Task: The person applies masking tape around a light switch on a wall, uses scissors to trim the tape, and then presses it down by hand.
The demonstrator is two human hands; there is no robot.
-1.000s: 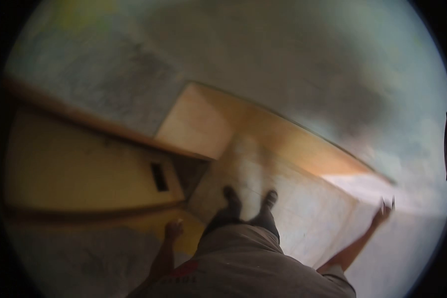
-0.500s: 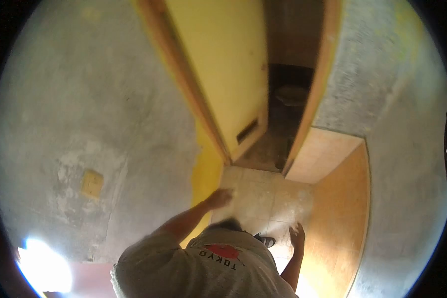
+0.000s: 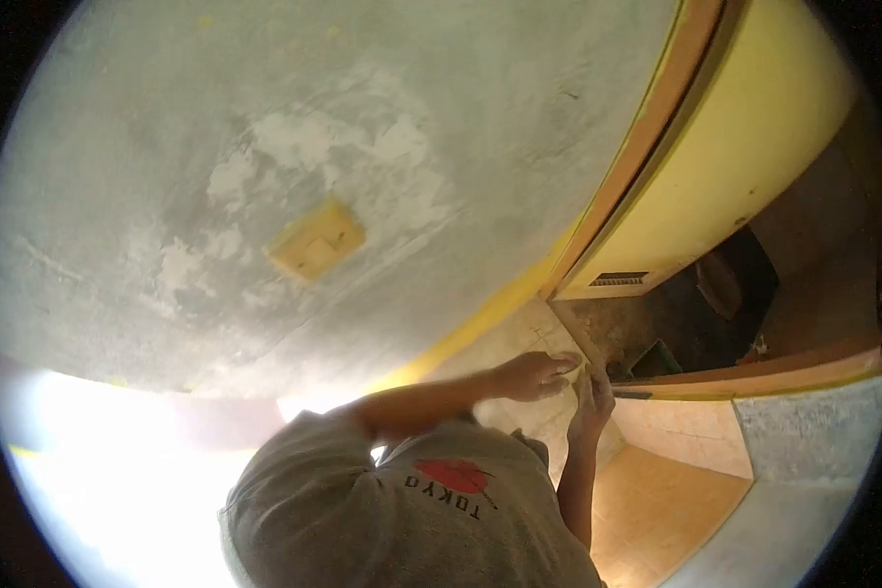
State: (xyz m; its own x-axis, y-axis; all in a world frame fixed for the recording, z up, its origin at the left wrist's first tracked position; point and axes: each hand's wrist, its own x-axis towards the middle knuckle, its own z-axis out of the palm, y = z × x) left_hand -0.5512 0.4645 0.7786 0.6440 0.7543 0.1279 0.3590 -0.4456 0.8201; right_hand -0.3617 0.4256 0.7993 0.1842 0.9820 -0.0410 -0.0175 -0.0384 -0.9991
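My left hand (image 3: 537,375) reaches across in front of my body, its fingers bent and their tips pale with dust. Close to its fingertips is my right hand (image 3: 592,397), raised with its fingers stretched out and held near each other. A small pale sliver shows between the two hands, but I cannot make out whether it is an object or a finger. Both hands are over the tiled floor (image 3: 519,328), near the doorway. Below them is my grey shirt (image 3: 363,500) with a red print and the word TOKYO.
A grey patched wall (image 3: 167,147) with a yellow switch plate (image 3: 318,240) stands at the left. The yellow door (image 3: 725,127), with a vent low down, stands open in its wooden frame (image 3: 647,147). Wooden panelling (image 3: 666,510) is at the lower right. Bright light glares at lower left.
My view has turned left, so the switch plate and doorway have shifted right. My hands, apart before, have come together in front of me.
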